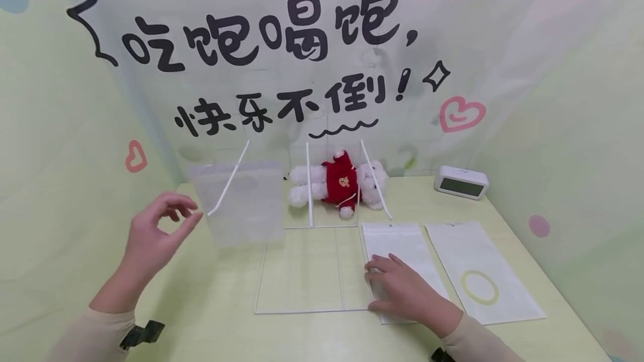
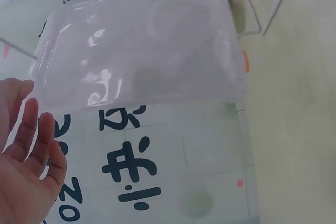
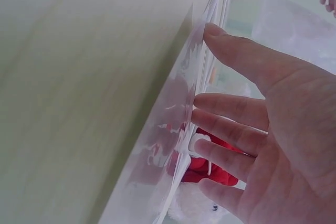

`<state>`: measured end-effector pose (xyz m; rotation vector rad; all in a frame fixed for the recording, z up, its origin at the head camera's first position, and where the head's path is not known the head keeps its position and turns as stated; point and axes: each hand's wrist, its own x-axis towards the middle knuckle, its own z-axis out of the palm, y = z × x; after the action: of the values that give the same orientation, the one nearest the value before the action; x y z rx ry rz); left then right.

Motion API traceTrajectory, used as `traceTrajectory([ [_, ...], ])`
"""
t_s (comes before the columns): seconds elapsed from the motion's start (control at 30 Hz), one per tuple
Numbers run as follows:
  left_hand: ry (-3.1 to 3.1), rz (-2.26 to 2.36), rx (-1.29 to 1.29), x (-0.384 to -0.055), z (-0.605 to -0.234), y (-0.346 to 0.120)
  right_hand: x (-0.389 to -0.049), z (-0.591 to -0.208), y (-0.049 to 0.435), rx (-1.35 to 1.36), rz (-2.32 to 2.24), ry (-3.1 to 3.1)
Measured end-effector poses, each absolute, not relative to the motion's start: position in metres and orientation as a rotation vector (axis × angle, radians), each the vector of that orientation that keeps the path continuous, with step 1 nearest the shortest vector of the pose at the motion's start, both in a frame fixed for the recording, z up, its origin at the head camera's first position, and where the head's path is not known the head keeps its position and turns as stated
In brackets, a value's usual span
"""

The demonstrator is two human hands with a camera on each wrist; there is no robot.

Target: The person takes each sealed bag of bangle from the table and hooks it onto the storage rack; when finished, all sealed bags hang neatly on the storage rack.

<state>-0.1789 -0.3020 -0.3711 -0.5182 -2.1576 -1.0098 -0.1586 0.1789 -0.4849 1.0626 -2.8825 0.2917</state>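
A clear plastic bag (image 1: 249,200) hangs on the left prong (image 1: 236,166) of a white wire rack (image 1: 312,312). My left hand (image 1: 156,233) is beside that prong's tip, fingers loosely bent with nothing between them. In the left wrist view, its fingertips lie close to one edge of the bag (image 2: 152,51). My right hand (image 1: 402,286) rests on a pile of clear bags (image 1: 397,242) at the rack's right side. Seen from the right wrist, the extended fingers and thumb meet the edge of the pile (image 3: 170,124). The rack's middle and right prongs carry no bag.
A second pile of bags (image 1: 478,250) lies farther right, with a yellow ring (image 1: 480,301) on it. Behind the rack lies a white plush toy in a red top (image 1: 342,180). A white digital clock (image 1: 462,182) stands at the back right. Printed wall sheets enclose the table.
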Motion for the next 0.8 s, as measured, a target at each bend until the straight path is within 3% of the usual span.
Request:
traceTrajectory([
  [0.23, -2.385, -0.768, -0.785, -0.171, -0.411, -0.287, -0.16, -0.485, 0.179, 1.055, 0.305, -2.894],
  [0.57, -2.692, -0.589, -0.829, -0.169, -0.457, -0.264, -0.162, -0.486, 0.181, 1.055, 0.296, -2.888],
  [0.8, -2.701, -0.419, -1.026, -0.168, -0.484, -0.257, -0.161, -0.488, 0.182, 1.068, 0.315, -2.886],
])
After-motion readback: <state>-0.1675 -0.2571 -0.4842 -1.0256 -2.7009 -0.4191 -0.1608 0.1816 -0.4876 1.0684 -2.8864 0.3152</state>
